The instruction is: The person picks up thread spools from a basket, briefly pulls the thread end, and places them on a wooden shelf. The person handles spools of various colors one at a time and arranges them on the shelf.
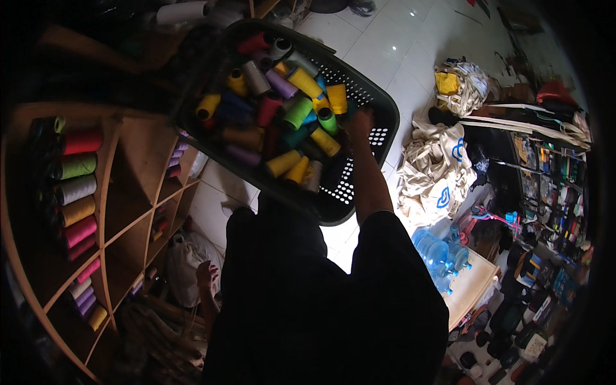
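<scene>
A dark green plastic basket (pixel 388 115) with perforated sides holds a jumble of thread spools, among them a bright green spool (pixel 298 113), a purple spool (pixel 281 84) and a yellow spool (pixel 337 99). My right hand (pixel 359 123) reaches into the basket's right side, close to that yellow spool. Shadow and blur hide its fingers, so any hold on a spool does not show. Down at my left side, my left hand (pixel 206 274) hangs with loosely bent fingers apart and nothing visible in it, in front of a pale bag (pixel 186 266).
At left, a wooden shelf (pixel 113 154) has compartments with rows of coloured spools. Cream cloth bags (pixel 436 167) lie heaped at right. Below them, large blue water bottles (pixel 436 253) stand by a pale tabletop (pixel 478 285). Cluttered racks (pixel 552 179) line the far right.
</scene>
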{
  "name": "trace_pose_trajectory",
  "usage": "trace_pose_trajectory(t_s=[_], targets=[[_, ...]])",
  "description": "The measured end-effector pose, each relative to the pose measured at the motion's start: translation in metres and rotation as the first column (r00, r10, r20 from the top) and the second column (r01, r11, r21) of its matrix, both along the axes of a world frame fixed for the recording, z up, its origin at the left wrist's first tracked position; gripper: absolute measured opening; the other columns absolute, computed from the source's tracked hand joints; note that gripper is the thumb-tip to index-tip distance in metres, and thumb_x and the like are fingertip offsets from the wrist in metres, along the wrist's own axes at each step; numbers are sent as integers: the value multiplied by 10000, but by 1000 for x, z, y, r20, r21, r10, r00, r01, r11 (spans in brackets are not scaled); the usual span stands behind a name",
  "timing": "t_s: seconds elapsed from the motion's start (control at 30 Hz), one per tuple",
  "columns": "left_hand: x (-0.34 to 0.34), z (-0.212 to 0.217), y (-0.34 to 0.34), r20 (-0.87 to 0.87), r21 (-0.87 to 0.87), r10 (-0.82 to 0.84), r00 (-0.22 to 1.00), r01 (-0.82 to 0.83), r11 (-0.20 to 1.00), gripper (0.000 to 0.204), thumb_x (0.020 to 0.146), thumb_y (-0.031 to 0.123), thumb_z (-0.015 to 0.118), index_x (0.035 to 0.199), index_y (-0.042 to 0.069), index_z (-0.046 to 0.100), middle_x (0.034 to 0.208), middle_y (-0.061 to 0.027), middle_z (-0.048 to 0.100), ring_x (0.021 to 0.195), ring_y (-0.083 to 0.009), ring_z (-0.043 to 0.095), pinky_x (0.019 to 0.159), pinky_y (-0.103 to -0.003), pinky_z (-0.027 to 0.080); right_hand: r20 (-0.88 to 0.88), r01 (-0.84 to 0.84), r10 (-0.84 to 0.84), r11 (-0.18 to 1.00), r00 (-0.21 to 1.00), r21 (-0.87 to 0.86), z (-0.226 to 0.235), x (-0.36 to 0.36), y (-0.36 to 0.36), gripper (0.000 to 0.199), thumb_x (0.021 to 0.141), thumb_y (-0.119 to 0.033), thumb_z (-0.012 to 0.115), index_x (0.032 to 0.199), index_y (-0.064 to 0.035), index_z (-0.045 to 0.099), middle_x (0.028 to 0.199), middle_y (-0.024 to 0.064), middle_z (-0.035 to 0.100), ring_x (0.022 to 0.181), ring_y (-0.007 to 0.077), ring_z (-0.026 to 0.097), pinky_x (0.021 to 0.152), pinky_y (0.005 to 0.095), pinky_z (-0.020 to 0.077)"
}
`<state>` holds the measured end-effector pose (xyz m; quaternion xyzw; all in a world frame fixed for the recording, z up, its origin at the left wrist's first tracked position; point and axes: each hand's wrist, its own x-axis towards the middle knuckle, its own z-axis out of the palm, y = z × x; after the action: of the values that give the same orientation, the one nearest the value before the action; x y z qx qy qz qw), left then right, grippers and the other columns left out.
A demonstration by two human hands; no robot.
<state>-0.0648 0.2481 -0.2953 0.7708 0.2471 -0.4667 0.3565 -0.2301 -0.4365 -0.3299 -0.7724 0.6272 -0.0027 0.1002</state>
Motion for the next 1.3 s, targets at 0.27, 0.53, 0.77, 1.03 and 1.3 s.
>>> trace_pose_trajectory(t_s=[0.27,0.53,0.77,1.03,1.3], targets=[[-26,-29,23,141,-138,-151,978,171,976,277,903,347,575,1124,180,582,948,-27,630,833,-174,607,693,-358,449,349,151,-131,988,928,-31,18,-5,12,727,663,-251,775,1206,39,387,1197,280,479,1098,460,530,928,498,470],[-20,-22,22,107,-36,-274,956,280,959,286,901,363,581,1123,183,582,942,-12,628,817,-145,602,666,-340,433,376,173,-123,980,918,-103,44,-5,40,759,637,-216,833,1209,34,401,1171,244,464,1096,432,509,943,480,454],[-2,-12,5,33,-38,-99,995,100,994,264,929,333,572,1136,168,570,951,-20,621,824,-149,618,727,-382,474,432,-521,477,854,765,-20,47,20,49,540,693,-105,764,1191,-123,555,1195,204,492,1109,383,510,939,459,442],[10,-24,-17,41,-112,89,995,-84,990,277,932,330,594,1133,139,588,953,-51,631,824,-178,631,722,-381,518,550,-235,327,944,769,-232,49,2,62,268,785,-130,750,989,-26,610,975,141,628,899,306,622,777,374,501],[74,136,-226,602,-420,-51,797,371,828,240,946,148,598,1153,27,571,1026,-69,613,978,-157,611,833,-282,499,547,-487,-785,613,-291,622,169,58,154,346,935,-221,593,1203,-17,514,1133,116,619,987,228,619,859,333,505]])
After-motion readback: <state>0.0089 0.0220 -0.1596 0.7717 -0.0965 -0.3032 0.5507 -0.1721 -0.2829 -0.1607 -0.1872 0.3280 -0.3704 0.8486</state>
